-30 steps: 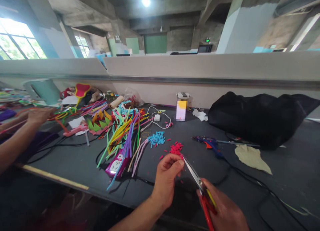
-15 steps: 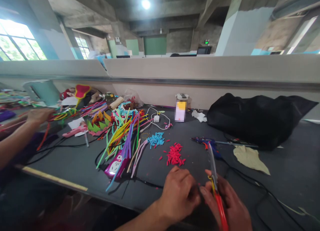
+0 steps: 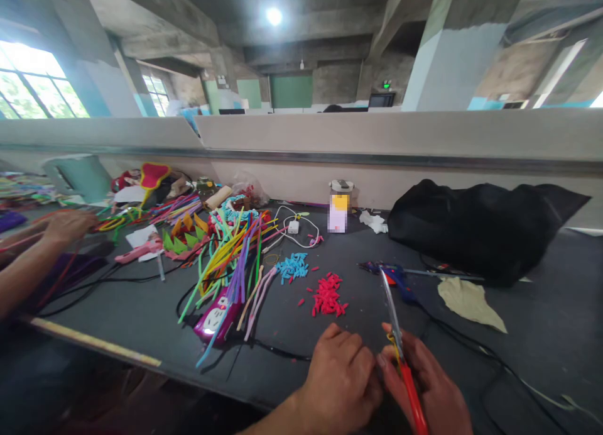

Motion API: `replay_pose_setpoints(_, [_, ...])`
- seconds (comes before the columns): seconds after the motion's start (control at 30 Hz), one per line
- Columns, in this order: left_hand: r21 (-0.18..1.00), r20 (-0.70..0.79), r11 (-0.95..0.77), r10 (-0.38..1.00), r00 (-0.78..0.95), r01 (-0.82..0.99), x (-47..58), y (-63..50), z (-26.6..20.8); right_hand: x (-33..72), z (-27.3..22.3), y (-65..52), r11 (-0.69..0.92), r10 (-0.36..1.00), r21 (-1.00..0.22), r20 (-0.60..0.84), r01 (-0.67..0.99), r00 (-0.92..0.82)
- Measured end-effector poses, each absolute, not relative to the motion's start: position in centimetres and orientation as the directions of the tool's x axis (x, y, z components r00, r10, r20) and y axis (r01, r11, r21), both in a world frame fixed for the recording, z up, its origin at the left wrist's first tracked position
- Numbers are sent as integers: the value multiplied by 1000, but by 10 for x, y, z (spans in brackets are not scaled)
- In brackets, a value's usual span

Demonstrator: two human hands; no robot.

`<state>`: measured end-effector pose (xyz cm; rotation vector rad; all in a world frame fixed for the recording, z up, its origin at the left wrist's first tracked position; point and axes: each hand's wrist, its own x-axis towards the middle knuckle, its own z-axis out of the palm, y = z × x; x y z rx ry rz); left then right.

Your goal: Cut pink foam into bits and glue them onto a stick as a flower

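My right hand [image 3: 431,381] is wrapped round a pair of scissors [image 3: 412,394] with red handles. Their blades point up and away from me, seemingly together. A bit of yellow shows by the scissors' pivot. Close beside it, my left hand [image 3: 340,375] is closed with its knuckles up; whatever its fingers pinch is hidden. The fingertips of both hands nearly meet. Just beyond my left hand lies a loose pile of short red pieces [image 3: 328,295], with a pile of short blue pieces [image 3: 293,267] behind it.
Colourful fuzzy stems [image 3: 235,256] lie across a purple power strip [image 3: 219,319] on the left. A blue glue gun [image 3: 400,281], a beige cloth scrap [image 3: 471,303] and a black bag [image 3: 480,227] are on the right. Another person's hand [image 3: 70,224] works at far left.
The scissors' blades have shifted slightly left and down in view. My two hands stay close together, with my left hand a little lower. The other person's hand has moved slightly.
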<state>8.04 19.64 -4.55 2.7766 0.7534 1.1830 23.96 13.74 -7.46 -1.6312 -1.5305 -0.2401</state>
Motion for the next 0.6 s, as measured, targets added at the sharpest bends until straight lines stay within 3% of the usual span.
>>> replay_pose_setpoints(0.17, [190,687,-876,440,578,442,80,196,-47,247,-83,137,190,713,-367,689,911,129])
replay_pose_setpoints(0.33, [176,738,-886,406,538,429,81,200,-49,243,-74,138,243,771,-390,633,888,67])
replay_pose_setpoints(0.43, [194,749,-888,409,521,417,81,201,-50,241,-72,140,273,740,-359,672,892,44])
replay_pose_setpoints(0.53, [311,707,-873,477,523,376,81,200,-49,241,-73,140,265,730,-385,679,884,77])
replay_pose_setpoints(0.6, [539,559,-769,631,537,343,79,200,-46,240,-72,138,249,762,-455,637,855,117])
